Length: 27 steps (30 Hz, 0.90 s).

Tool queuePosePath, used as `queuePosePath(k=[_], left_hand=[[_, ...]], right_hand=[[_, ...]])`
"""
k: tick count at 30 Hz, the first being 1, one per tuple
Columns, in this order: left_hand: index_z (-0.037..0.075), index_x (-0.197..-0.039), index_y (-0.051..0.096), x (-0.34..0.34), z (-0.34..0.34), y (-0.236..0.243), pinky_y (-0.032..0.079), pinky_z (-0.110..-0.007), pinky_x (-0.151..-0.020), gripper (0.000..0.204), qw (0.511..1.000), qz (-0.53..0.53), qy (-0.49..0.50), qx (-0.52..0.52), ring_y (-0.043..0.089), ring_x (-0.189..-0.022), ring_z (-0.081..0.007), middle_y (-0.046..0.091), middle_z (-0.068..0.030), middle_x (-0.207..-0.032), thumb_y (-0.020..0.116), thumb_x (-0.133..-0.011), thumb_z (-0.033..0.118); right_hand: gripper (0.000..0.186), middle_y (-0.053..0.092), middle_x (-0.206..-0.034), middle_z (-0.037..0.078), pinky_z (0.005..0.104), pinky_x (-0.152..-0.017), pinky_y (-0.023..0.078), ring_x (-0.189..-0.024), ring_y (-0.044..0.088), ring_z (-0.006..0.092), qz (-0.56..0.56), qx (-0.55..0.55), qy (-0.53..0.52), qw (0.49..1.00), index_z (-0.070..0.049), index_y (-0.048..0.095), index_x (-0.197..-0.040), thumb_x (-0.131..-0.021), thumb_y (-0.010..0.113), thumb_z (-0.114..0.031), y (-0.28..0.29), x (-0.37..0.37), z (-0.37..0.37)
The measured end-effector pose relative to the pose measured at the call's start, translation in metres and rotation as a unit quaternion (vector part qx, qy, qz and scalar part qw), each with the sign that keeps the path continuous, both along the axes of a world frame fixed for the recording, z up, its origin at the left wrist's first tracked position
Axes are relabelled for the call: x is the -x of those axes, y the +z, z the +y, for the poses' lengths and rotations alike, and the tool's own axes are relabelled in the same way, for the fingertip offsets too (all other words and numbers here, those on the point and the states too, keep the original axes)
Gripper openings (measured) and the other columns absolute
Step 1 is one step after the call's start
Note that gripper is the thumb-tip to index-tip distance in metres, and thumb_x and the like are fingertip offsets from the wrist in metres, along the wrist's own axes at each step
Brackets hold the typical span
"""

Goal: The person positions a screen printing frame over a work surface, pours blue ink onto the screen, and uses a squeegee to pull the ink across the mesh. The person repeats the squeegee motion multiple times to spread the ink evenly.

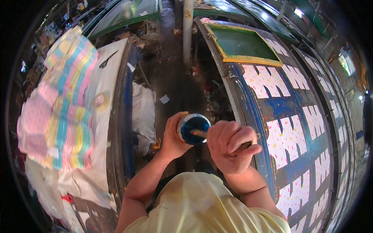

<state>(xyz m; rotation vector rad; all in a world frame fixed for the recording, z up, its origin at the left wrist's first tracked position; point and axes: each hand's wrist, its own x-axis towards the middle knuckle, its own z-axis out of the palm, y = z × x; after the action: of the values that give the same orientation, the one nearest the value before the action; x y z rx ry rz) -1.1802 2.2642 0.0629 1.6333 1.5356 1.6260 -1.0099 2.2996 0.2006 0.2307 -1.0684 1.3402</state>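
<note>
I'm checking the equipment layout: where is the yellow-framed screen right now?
In the head view, the yellow-framed screen is at the upper right, on the long table, just beyond a white patterned piece.

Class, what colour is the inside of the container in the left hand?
Blue: the container's inside shows best in the head view.

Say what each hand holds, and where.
Left hand: round container, gripped around its side. Right hand: a stick, gripped by its upper part above the container's opening.
</note>
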Motion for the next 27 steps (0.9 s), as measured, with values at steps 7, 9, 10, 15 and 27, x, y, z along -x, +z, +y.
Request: queuePosePath(k=[7,9,10,15,27], left_hand=[[0.008,-0.155,0.053,0.048,0.166,-0.008,0.052,-0.044,-0.119,0.106,0.999,0.016,0.003,0.036,0.065,-0.14,-0.0314,0.063,-0.0135,-0.151,0.108,-0.064,0.006],[0.008,-0.157,0.051,0.064,0.204,-0.003,0.052,-0.043,-0.118,0.109,0.998,-0.033,-0.001,0.06,0.065,-0.138,-0.0292,0.063,-0.0134,-0.149,0.108,-0.064,0.006],[0.008,-0.158,0.049,0.072,0.219,-0.002,0.052,-0.043,-0.118,0.111,0.994,-0.064,0.008,0.093,0.065,-0.137,-0.0281,0.063,-0.0134,-0.148,0.109,-0.064,0.006],[0.007,-0.159,0.046,0.113,0.312,-0.002,0.052,-0.043,-0.117,0.114,0.999,0.041,-0.004,0.033,0.065,-0.136,-0.0266,0.063,-0.013,-0.147,0.11,-0.064,0.007],[0.008,-0.156,0.052,0.26,0.572,-0.011,0.053,-0.043,-0.118,0.106,0.992,0.053,-0.101,0.049,0.067,-0.135,-0.028,0.066,-0.013,-0.146,0.108,-0.067,0.015]], right_hand=[[0.063,0.057,-0.074,0.006,0.0405,-0.059,0.042,-0.062,0.05,0.0223,-0.029,-0.076,-0.142,0.987,-0.006,0.057,-0.087,-0.115,0.056,-0.061,-0.007,0.05,0.165],[0.062,0.059,-0.074,0.008,0.0409,-0.06,0.044,-0.062,0.053,0.0227,-0.055,-0.077,-0.043,0.995,-0.004,0.059,-0.088,-0.115,0.058,-0.059,-0.009,0.059,0.211],[0.061,0.059,-0.074,0.008,0.0409,-0.06,0.045,-0.063,0.054,0.0227,-0.087,-0.086,0.028,0.992,-0.004,0.06,-0.088,-0.116,0.059,-0.058,-0.008,0.056,0.237],[0.058,0.057,-0.074,0.008,0.0387,-0.06,0.044,-0.059,0.05,0.0205,0.006,-0.087,-0.105,0.991,-0.002,0.06,-0.085,-0.119,0.057,-0.049,0.001,0.109,0.336],[0.067,0.058,-0.073,0.007,0.0398,-0.057,0.043,-0.055,0.048,0.0214,-0.068,-0.099,-0.083,0.989,-0.003,0.06,-0.085,-0.119,0.05,-0.059,-0.026,0.234,0.539]])
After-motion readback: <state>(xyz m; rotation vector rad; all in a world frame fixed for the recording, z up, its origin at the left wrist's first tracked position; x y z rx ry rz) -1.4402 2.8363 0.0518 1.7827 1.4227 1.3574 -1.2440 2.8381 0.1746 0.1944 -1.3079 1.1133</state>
